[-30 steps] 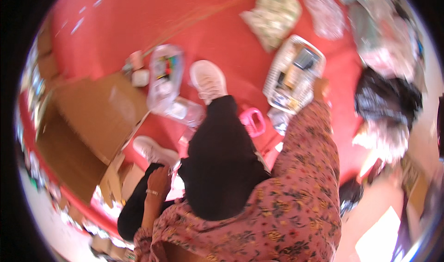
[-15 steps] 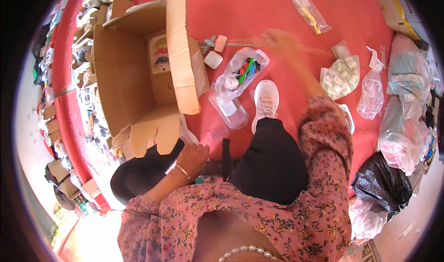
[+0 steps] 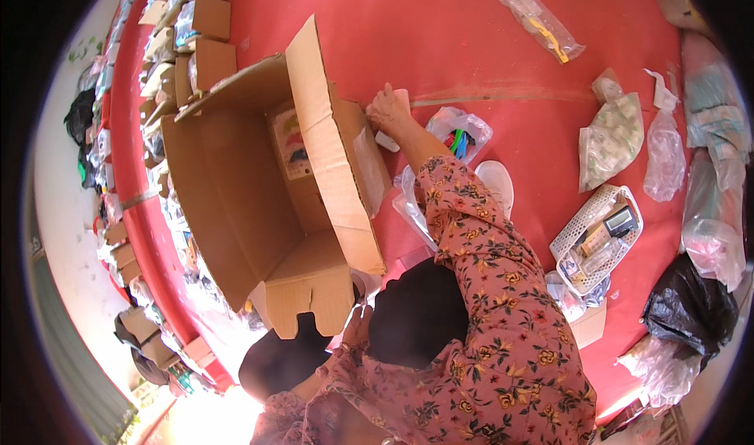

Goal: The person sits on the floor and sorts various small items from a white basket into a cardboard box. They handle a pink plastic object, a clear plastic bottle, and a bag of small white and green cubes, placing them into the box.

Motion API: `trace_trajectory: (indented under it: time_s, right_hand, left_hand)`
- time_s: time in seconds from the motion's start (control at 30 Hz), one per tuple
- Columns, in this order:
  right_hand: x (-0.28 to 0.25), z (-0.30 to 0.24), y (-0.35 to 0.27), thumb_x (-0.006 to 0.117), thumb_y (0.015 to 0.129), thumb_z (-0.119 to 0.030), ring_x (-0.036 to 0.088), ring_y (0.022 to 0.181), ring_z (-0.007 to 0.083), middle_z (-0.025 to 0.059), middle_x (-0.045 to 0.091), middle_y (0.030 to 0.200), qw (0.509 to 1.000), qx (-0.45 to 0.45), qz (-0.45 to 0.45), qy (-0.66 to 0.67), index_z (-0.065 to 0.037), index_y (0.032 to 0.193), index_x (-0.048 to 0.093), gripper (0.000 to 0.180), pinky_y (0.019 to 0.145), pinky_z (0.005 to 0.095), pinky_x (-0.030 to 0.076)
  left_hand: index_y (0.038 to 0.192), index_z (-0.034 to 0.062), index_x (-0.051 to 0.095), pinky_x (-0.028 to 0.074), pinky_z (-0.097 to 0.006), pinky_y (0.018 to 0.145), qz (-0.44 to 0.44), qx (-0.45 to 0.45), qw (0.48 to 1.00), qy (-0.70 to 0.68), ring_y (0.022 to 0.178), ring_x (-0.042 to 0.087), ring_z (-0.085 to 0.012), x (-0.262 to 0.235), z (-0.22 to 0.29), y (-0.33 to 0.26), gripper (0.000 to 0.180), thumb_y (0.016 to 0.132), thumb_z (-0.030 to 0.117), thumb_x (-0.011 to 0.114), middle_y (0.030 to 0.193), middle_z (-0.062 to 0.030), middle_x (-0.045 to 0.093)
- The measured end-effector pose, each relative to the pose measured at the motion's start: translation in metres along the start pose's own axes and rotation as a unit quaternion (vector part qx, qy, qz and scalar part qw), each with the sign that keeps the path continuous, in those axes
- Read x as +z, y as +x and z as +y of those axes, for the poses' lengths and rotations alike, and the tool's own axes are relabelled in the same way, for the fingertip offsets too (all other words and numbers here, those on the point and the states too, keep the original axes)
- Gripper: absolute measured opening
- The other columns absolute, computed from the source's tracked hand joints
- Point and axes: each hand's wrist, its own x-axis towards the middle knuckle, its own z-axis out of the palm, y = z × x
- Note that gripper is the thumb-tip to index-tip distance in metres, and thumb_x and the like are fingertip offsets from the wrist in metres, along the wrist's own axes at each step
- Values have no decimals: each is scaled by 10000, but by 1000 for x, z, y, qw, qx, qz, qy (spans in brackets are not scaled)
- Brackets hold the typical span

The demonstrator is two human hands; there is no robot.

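Right hand pinching small white piece beside cardboard box, left hand grip untellable; could drop into clutter

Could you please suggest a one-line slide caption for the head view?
Seated on a red floor, right hand reaching beside an open cardboard box, near a clear bag.

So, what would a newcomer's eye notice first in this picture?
First, the large open cardboard box on the red floor, left of centre, with its flaps spread. Beside it, the right hand in a pink flowered sleeve reaches to the box's right wall, near a clear bag with colourful items. To the right stands a white basket of small items, among scattered plastic bags.
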Motion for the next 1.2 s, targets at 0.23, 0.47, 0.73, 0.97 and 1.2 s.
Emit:
trace_trajectory:
  time_s: [0.23,0.47,0.73,0.97,1.2]
  right_hand:
    - [-98,27,-78,623,655,-335,562,725,243,89,573,714,974,36,193,112,-120,743,561,240,645,400,403]
    - [-177,79,-324,576,766,-459,596,628,202,101,625,703,675,464,281,500,-22,860,612,449,578,313,454]
    - [-84,88,-637,618,795,-244,519,494,83,36,573,633,307,675,448,499,-33,841,585,218,420,189,401]
    - [-56,101,-697,584,724,-74,588,612,148,100,616,744,379,689,404,468,-5,912,594,201,509,256,452]
    - [-37,115,-687,549,720,-183,594,848,342,174,626,859,521,788,246,217,-74,970,573,273,763,408,457]
  left_hand:
    - [820,80,543,452,-410,634,-39,49,998,-29,684,579,-279,-6,-7,15,141,718,179,542,729,-116,562]
    - [829,72,563,465,-428,618,-62,117,991,15,676,584,-309,-10,17,36,148,727,176,542,730,-141,578]
    - [843,64,592,481,-452,591,-23,117,991,61,669,587,-355,-25,45,22,158,742,173,538,731,-176,596]
    - [916,59,576,476,-466,638,-94,11,993,66,754,569,-387,-38,63,12,195,769,180,532,817,-204,587]
    - [950,55,558,470,-467,670,-67,-23,997,19,799,560,-389,-55,71,-3,223,772,187,537,865,-210,577]
